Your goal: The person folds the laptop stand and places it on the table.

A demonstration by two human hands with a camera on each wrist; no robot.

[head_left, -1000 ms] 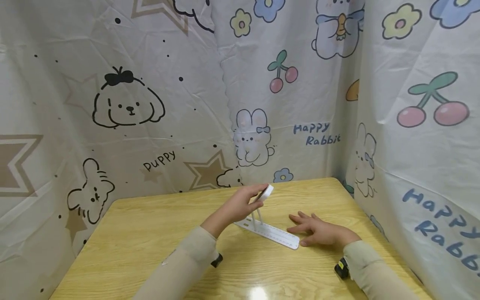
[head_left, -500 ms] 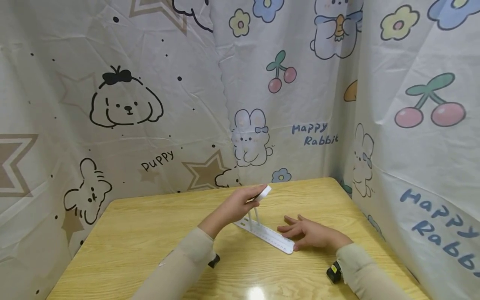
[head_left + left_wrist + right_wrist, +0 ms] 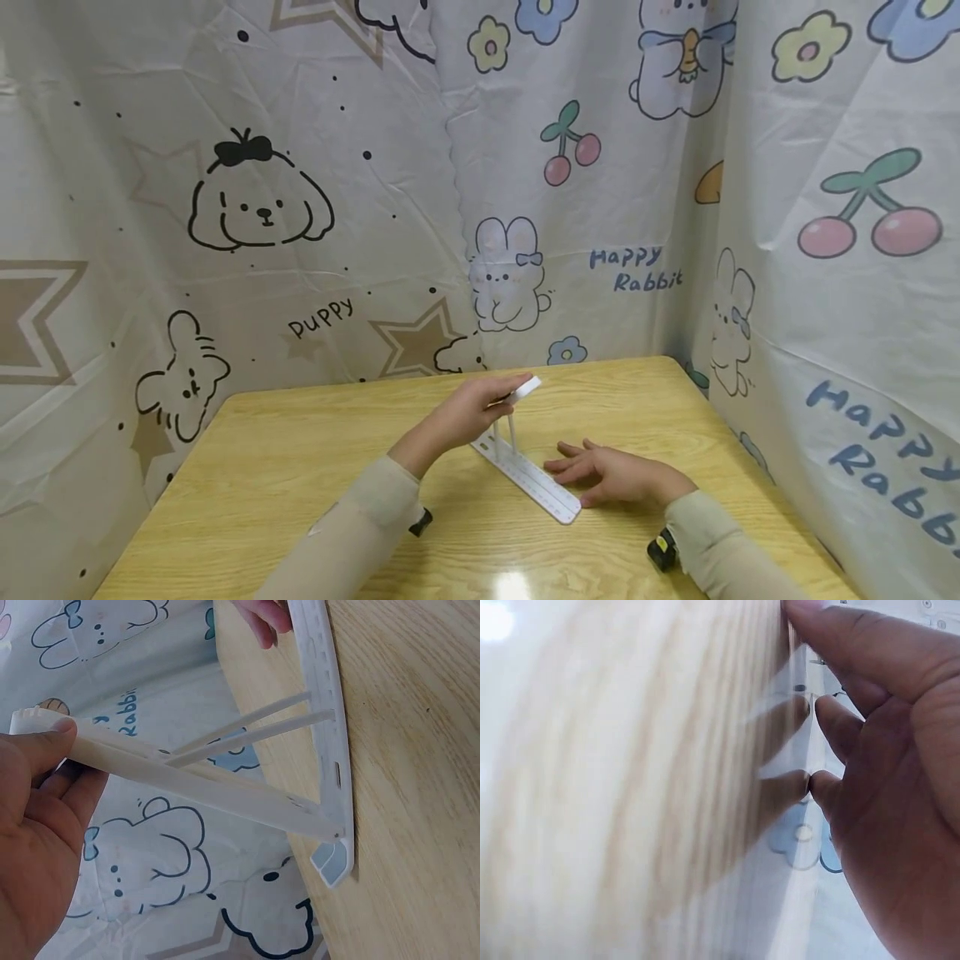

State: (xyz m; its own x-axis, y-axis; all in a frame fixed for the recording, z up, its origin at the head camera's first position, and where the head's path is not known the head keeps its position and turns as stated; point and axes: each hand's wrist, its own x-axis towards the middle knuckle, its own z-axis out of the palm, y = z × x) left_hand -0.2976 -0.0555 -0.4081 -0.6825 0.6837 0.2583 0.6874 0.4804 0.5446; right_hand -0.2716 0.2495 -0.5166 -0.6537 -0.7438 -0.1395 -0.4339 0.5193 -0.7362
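A white folding laptop stand [image 3: 534, 482] rests on the table, its slotted base bar lying flat and its upper arm raised. My left hand [image 3: 471, 414] pinches the free end of that upper arm between thumb and fingers. In the left wrist view the arm [image 3: 217, 791] slopes from the hand to a hinge, with two thin struts [image 3: 255, 735] joining it to the base. A grey pad [image 3: 334, 859] shows beside the hinge. Spread fingers of my right hand [image 3: 626, 477] lie by the base's near end; the thumb seems to touch it. Its palm shows in the right wrist view.
The wooden table [image 3: 315, 467] reaches back to a printed curtain [image 3: 375, 208] behind it and on the right. Black wrist devices sit at both sleeves, the right one [image 3: 662, 550] marked yellow.
The base's near end has swung left and toward me, and my right hand has followed it leftward. My left hand keeps its pinch on the raised arm, which has turned slightly.
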